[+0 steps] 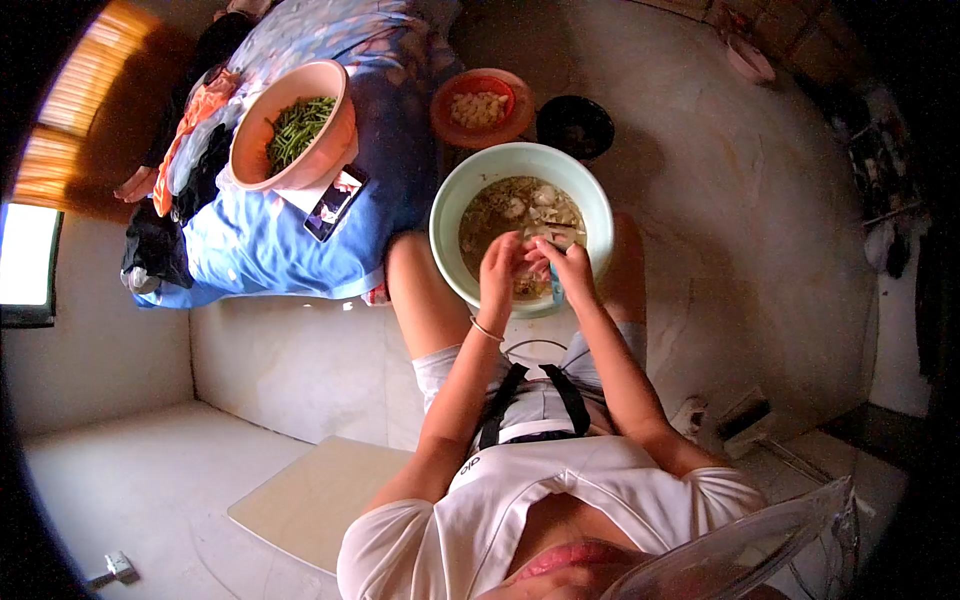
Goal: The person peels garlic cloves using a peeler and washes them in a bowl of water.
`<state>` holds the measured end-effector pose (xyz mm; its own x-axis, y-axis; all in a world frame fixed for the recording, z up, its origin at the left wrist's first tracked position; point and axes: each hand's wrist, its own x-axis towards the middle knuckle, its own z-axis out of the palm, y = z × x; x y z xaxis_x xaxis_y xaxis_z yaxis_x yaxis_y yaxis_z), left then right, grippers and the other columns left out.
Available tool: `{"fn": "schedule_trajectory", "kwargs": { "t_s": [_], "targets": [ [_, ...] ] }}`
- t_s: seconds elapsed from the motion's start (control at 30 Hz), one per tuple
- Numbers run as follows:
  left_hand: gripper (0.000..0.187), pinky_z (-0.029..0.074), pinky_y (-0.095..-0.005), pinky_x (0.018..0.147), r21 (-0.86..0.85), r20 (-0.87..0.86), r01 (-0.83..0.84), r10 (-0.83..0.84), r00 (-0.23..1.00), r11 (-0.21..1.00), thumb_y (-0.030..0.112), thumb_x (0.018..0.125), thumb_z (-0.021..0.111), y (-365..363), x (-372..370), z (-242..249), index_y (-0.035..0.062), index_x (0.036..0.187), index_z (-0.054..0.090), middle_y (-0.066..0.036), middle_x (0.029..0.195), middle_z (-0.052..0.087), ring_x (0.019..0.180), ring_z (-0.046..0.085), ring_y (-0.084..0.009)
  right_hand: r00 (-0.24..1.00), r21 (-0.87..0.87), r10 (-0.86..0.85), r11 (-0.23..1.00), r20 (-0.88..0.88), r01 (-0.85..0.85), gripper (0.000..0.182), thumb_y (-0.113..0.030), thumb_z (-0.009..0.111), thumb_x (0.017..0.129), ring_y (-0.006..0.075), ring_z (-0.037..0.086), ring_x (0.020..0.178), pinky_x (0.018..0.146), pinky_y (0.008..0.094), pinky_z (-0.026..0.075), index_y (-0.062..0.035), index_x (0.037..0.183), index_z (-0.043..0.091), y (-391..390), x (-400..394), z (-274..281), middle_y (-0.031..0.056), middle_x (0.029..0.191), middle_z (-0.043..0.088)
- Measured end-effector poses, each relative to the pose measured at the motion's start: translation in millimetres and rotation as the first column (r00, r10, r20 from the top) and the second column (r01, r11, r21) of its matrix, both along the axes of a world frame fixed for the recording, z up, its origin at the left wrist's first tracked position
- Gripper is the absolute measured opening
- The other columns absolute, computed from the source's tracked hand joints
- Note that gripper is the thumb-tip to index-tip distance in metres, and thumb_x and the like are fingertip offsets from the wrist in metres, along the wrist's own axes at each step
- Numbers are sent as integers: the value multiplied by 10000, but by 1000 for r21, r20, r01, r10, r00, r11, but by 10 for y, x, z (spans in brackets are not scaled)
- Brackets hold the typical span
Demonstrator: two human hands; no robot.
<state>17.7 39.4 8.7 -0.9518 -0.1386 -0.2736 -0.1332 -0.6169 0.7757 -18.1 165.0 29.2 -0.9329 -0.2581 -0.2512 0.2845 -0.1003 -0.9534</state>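
A large pale green basin sits between my knees, with murky water and several pale round pieces in it. Over its near part, my left hand has its fingers bent close to the fingertips of my right hand; whether it grips anything is too small to tell. My right hand is closed round a small tool with a blue-green handle, whose light blade end lies above the water. What lies between the fingertips of both hands is hidden.
On the blue bedding at the left stand a pink basin of green beans and a phone. Beyond the green basin are a red bowl of pale pieces and a black bowl.
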Motion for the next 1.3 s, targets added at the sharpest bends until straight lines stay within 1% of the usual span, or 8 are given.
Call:
{"fn": "schedule_trajectory", "kwargs": {
  "t_s": [0.23,0.3,0.5,0.57,0.77,0.83,1.17,1.3],
  "targets": [
    [214,309,-203,450,247,157,-150,113,981,957,296,890,462,-535,-21,-74,101,817,509,27,590,406,500,362,-81,944,552,322,776,71,-306,290,-255,556,813,185,591,521,503,303,465,33,810,589,-8,-356,-130,135,625,604],
    [240,312,-189,456,216,193,-113,71,979,970,324,881,481,-579,-9,-70,103,795,514,29,589,422,514,385,-71,787,903,616,316,39,-292,237,-197,548,782,280,594,587,554,361,460,37,761,580,-110,-482,-577,197,657,585],
    [315,440,-282,526,-548,159,123,-41,986,827,331,840,543,-526,-148,-361,52,714,467,-74,695,546,609,551,-175,703,959,699,87,133,-268,151,-40,493,744,361,566,815,699,423,449,20,841,591,-143,-625,-1011,223,856,579],
    [273,472,-353,598,-995,-31,-44,-142,989,-94,272,826,536,-501,-147,-455,26,721,480,-153,717,580,666,588,-266,786,894,590,232,185,-384,192,-18,492,747,348,568,838,734,420,447,-10,914,587,-159,-595,-895,194,876,595],
    [252,484,-431,708,-847,523,469,-237,818,-250,167,831,398,-450,-609,-1159,29,862,607,-208,918,609,906,591,-317,963,584,229,805,-140,-106,131,-131,483,835,144,540,603,542,286,419,-15,864,535,-141,-784,-1298,62,670,553],
    [290,483,-412,731,-663,726,402,-413,549,-632,169,833,396,-350,-680,-1410,78,951,644,-138,979,620,920,599,-276,975,427,209,890,-70,-161,118,-116,469,848,96,501,546,492,260,391,-21,883,528,-141,-757,-1095,28,642,529],
    [236,479,-367,647,-503,771,341,-235,592,-794,239,772,532,-93,-558,-173,94,921,645,-30,912,634,865,604,-186,957,442,226,888,-181,-126,133,-151,481,856,99,481,545,529,238,394,-22,880,509,-135,-694,-838,14,631,521],
    [350,415,-364,491,-597,256,-73,-276,927,-799,297,776,512,-178,-530,38,36,1009,527,-51,669,597,650,600,-225,944,142,124,986,-307,-84,122,-143,494,848,98,481,554,543,230,393,-22,855,509,-89,-830,-1346,4,630,506]
  ]
}}
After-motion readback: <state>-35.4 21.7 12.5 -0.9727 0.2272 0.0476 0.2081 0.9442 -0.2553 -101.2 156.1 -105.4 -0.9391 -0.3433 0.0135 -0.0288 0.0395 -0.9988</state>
